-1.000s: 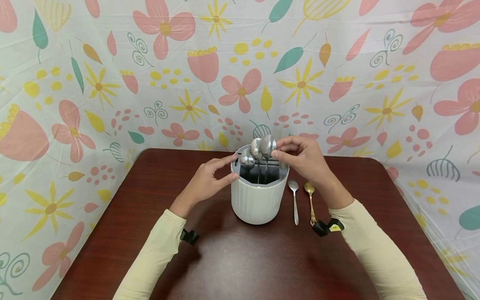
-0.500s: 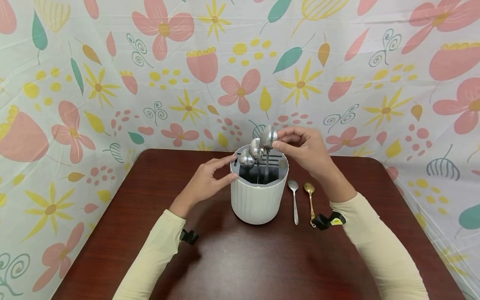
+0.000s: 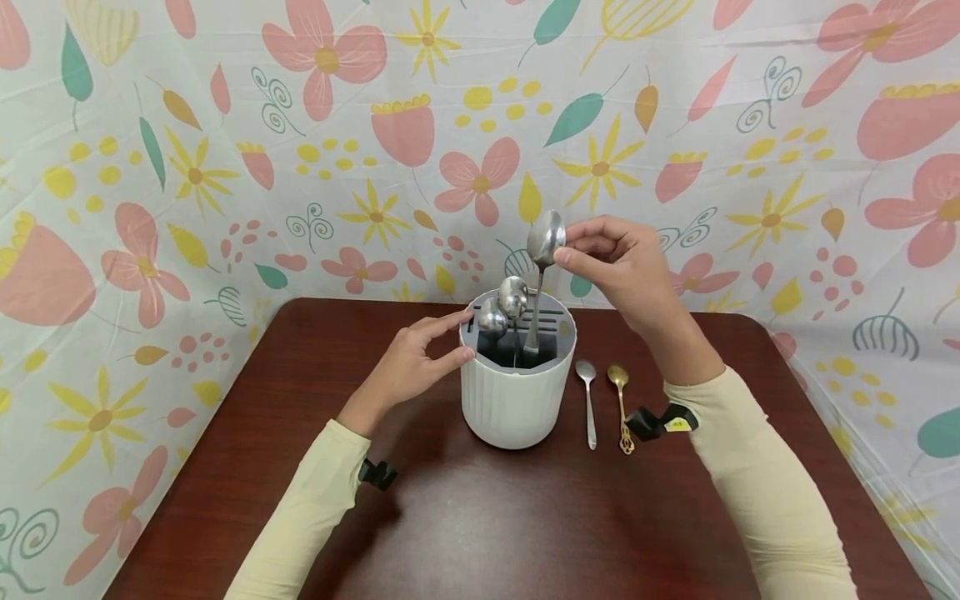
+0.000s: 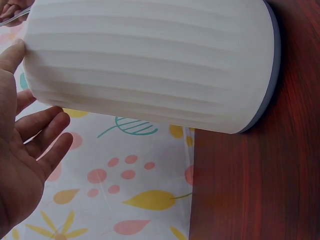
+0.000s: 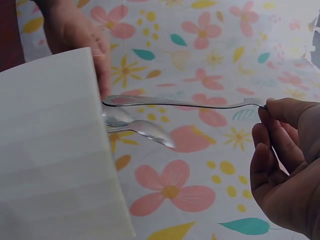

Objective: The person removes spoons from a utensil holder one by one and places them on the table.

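Note:
A white ribbed utensil holder (image 3: 512,408) with a grey slotted top stands on the table. My right hand (image 3: 626,262) pinches a silver spoon (image 3: 546,239) by its bowl, above the holder. Its handle points down, with the end at the holder's opening. Two more silver spoons (image 3: 513,297) stand in the holder, bowls up. My left hand (image 3: 412,358) touches the holder's left rim with thumb and fingers extended; in the left wrist view the fingers (image 4: 50,125) lie along the ribbed wall. The right wrist view shows thumb and fingers at the bowl of the held spoon (image 5: 175,103).
Right of the holder, a small silver spoon (image 3: 588,400) and a gold spoon (image 3: 621,400) with an ornate handle lie on the dark reddish-brown table (image 3: 480,525). A flower-patterned cloth (image 3: 315,167) hangs behind the table.
My right hand has risen and drawn the silver spoon upward out of the holder, so most of its handle now shows. The left hand has stayed at the rim.

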